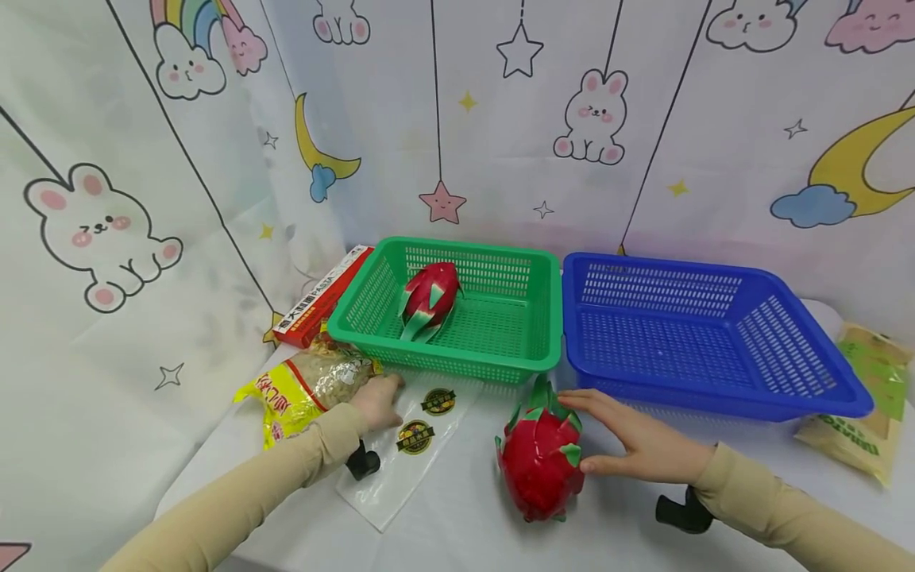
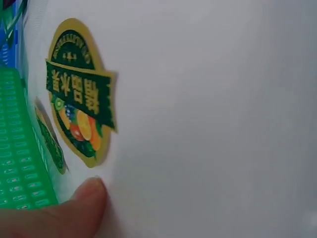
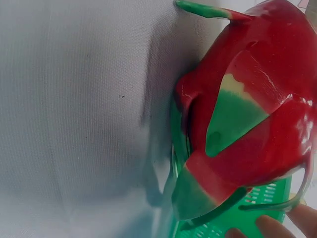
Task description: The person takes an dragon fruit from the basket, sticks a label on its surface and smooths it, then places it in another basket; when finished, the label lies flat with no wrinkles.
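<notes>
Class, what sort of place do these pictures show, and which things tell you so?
Probably an indoor play or filming corner: a cartoon-printed curtain hangs close behind a white-covered table, which holds a green basket.

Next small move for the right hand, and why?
Probably curl the right hand around the nearer dragon fruit: its fingers are extended beside the fruit, not wrapped around it, and the fruit sits on the table, outside the green basket.
</notes>
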A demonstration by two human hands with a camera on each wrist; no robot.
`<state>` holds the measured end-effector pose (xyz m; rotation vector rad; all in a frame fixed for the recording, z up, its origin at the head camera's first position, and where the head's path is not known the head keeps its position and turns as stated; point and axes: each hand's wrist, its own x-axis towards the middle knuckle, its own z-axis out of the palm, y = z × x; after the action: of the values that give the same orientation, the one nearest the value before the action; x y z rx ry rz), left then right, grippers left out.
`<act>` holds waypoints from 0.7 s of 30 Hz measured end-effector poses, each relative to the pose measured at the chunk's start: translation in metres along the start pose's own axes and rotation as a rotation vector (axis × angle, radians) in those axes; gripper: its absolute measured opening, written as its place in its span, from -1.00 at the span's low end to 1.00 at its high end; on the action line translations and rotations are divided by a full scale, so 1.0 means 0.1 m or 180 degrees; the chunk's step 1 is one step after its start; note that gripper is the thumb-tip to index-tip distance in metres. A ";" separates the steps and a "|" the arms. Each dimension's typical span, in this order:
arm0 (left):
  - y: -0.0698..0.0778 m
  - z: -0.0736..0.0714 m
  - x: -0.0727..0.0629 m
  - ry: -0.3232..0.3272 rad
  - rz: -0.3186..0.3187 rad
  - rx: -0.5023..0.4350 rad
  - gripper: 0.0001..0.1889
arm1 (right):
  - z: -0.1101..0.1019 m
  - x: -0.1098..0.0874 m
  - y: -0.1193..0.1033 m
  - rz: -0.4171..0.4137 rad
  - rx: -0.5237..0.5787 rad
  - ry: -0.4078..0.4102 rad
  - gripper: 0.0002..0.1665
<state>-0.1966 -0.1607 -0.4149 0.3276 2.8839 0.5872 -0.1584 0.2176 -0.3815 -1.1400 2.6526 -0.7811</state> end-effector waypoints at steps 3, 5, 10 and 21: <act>0.00 -0.03 -0.02 -0.0083 -0.0021 -0.0139 -0.53 | -0.01 0.00 -0.01 -0.0003 0.0009 0.0022 -0.17; 0.00 -0.04 -0.03 -0.0179 -0.0081 -0.0262 -0.58 | -0.02 0.01 -0.01 -0.0018 0.0000 0.0035 -0.17; 0.03 -0.07 -0.12 -0.0361 -0.0139 -0.0658 -0.67 | -0.02 0.03 -0.02 -0.0087 -0.0023 0.0068 -0.18; 0.13 -0.22 -0.38 -0.0980 0.0280 -0.1777 -0.83 | -0.02 0.07 -0.08 -0.0214 -0.0043 0.0149 -0.24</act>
<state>-0.1624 -0.1668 -0.3853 0.4119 2.3033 1.1973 -0.1591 0.2090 -0.3749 -1.2350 2.6739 -0.8121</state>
